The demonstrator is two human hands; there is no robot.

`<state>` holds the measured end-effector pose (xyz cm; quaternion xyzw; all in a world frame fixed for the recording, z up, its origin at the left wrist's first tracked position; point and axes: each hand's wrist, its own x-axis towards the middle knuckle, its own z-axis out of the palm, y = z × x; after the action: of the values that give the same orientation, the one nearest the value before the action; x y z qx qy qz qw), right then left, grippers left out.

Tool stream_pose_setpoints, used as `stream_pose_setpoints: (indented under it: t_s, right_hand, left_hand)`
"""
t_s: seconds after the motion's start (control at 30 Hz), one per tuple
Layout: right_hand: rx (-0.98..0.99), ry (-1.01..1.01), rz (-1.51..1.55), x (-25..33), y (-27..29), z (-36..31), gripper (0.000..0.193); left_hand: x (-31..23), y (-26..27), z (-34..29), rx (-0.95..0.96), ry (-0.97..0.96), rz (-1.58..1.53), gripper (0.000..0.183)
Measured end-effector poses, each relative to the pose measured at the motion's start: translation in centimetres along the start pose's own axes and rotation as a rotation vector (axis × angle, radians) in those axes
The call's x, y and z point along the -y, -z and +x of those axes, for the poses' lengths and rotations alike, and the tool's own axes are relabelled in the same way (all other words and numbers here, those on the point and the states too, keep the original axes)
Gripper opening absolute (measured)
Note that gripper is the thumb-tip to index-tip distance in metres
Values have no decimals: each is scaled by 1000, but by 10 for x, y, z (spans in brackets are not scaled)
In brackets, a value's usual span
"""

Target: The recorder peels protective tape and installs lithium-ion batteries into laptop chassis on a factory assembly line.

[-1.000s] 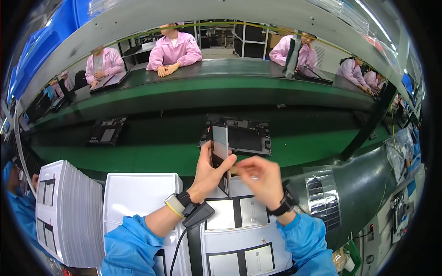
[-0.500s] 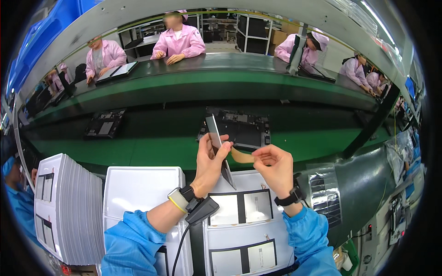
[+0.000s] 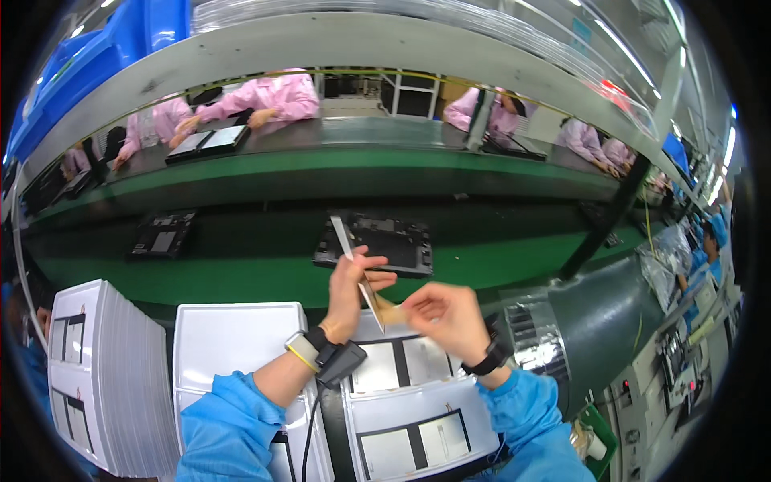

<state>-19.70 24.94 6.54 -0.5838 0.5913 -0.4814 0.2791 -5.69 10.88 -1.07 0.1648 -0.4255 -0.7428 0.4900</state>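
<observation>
My left hand point(image 3: 345, 297) grips a thin, flat battery pack point(image 3: 344, 238), held up on edge and tilted, so little of its face shows. A tan strip point(image 3: 391, 312) bends out from its right side, near the lower end. The other end of that strip is pinched between the thumb and fingers of my right hand point(image 3: 451, 323), which is slightly blurred. Below my hands, a white tray point(image 3: 475, 399) holds several flat silver packs with black borders, such as this battery pack point(image 3: 384, 455). Beyond the held pack lies an open laptop base point(image 3: 401, 245).
A tall stack of white trays point(image 3: 132, 386) stands at left, beside another white tray point(image 3: 239, 341). A second laptop base point(image 3: 163, 234) lies on the green belt point(image 3: 241, 277). Clear film with dark strips point(image 3: 534, 329) is at right. A black cable point(image 3: 313, 430) hangs from my left wrist. Co-workers sit opposite.
The view has shifted. My right hand has come closer to the battery pack and lower, and less of the tan strip shows. Opposite, a person's arm now reaches toward a flat panel.
</observation>
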Motion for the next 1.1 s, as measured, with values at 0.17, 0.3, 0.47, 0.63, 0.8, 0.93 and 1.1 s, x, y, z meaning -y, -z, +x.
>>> stream_pose_setpoints:
  t_s: [0.17, 0.3, 0.47, 0.63, 0.8, 0.93, 1.1]
  right_hand:
    - [-429, 95, -118, 11, 130, -49, 18]
    - [-889, -128, -536, 3, 258, -190, 17]
    - [-856, -889, -1113, -89, 355, -421, 10]
    - [-1002, -1176, -635, -181, 347, -528, 14]
    - [-814, -677, -805, -108, 313, -390, 9]
    - [-608, -309, -299, -13, 219, -227, 18]
    - [-179, -35, 22, 21, 104, -67, 36]
  left_hand:
    - [-17, 18, 7, -143, 68, -119, 63]
    - [-24, -5, 8, -120, 76, 114, 69]
    - [-11, -14, 9, -58, 100, 348, 81]
    - [-7, -10, 5, -70, 72, 407, 79]
    - [-6, 2, -3, 123, -282, 614, 56]
    - [-5, -24, -22, 320, -609, 1136, 100]
    - [-30, -41, -37, 492, -708, 1272, 101]
